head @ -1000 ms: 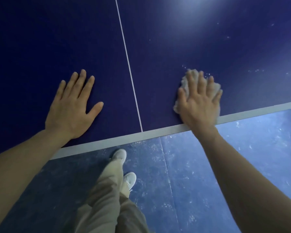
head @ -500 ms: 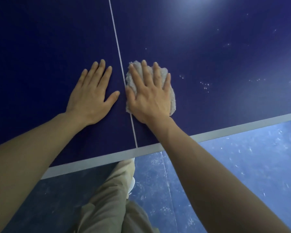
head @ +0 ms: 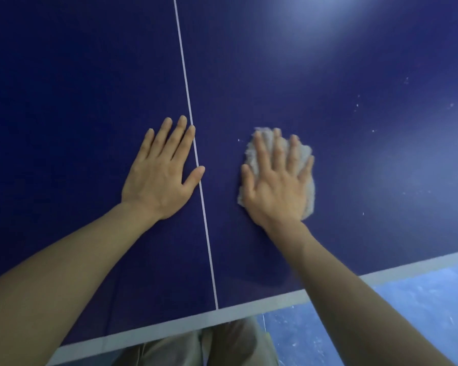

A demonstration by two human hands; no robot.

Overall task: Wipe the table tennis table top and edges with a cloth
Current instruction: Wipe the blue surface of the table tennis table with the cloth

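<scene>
Cloth (head: 306,165) lies flat beneath right hand (head: 275,191); fingers spread.

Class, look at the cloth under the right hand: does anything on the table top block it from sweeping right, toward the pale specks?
Nothing visible does. The right hand presses the cloth flat on the table top, and only bare blue surface lies between it and the pale specks. The left hand rests on the opposite side, beside the centre line.

Blue floor and overhead glare

A blue floor (head: 421,320) shows at the lower right, scuffed with pale specks and crossed by a thin pale seam. A soft patch of reflected light (head: 336,30) glows at the upper right; no walls or windows are visible.
</scene>
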